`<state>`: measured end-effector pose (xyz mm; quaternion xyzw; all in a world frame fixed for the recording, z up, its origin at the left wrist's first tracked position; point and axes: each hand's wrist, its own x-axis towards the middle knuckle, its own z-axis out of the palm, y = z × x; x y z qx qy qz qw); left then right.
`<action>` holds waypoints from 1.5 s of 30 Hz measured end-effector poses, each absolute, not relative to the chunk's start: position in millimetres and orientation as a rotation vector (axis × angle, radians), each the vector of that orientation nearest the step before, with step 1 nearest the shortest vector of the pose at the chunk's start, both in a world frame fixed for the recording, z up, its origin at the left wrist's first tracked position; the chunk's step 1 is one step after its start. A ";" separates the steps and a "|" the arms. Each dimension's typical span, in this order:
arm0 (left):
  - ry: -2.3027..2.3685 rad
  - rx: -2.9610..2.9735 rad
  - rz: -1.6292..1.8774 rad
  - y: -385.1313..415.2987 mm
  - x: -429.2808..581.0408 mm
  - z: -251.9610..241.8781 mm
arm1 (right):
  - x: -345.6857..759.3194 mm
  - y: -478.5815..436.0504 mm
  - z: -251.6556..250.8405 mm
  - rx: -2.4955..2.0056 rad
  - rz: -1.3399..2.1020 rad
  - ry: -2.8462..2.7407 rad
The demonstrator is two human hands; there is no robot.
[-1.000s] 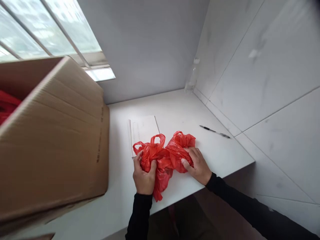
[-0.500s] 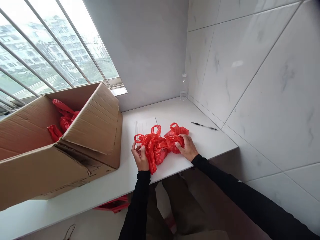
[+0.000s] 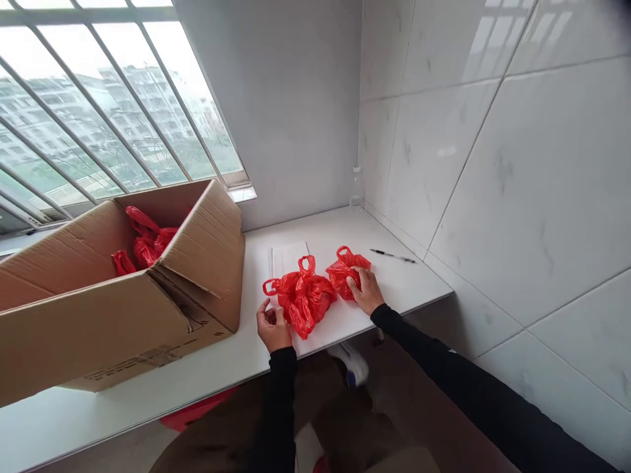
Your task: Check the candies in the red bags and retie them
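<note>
Red bags (image 3: 302, 303) on white counter (image 3: 340, 233), tiled wall (image 3: 493, 164), barred window (image 3: 98, 118)

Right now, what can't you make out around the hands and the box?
Head view:
Left bag and right bag contents: opaque red plastic.
Left hand grip: curled fingers hide it.
Cardboard box depth: its walls block it.
Red thing below: counter edge covers it.
Paper print: too small.

1 head camera looks down onto the near counter (image 3: 340, 230).
</note>
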<state>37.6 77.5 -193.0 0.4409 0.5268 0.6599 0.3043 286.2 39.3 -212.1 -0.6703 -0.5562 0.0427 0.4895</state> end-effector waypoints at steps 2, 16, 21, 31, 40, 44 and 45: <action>1.383 1.157 1.760 69.8 34.4 -194.0 | 285.6 39.5 -211.8 -1.631 0.068 -1.354; 1.412 1.374 1.586 57.1 36.6 -196.1 | 253.9 -13.7 -166.2 -1.460 -0.032 -1.527; 1.445 1.322 1.498 54.2 9.7 -192.7 | 221.3 -16.0 -166.6 -1.286 0.049 -1.884; 1.400 1.552 1.300 47.0 -21.3 -168.0 | 222.9 46.5 -161.8 -1.435 0.000 -1.812; 1.187 2.062 1.188 48.6 -5.0 -152.2 | 206.5 47.4 -125.5 -1.229 0.622 -1.682; 1.445 2.141 1.160 38.2 -13.3 -155.1 | 216.1 48.4 -122.4 -1.244 0.548 -1.612; 1.523 2.150 1.127 33.8 -15.7 -154.7 | 217.9 47.2 -120.9 -1.242 0.548 -1.581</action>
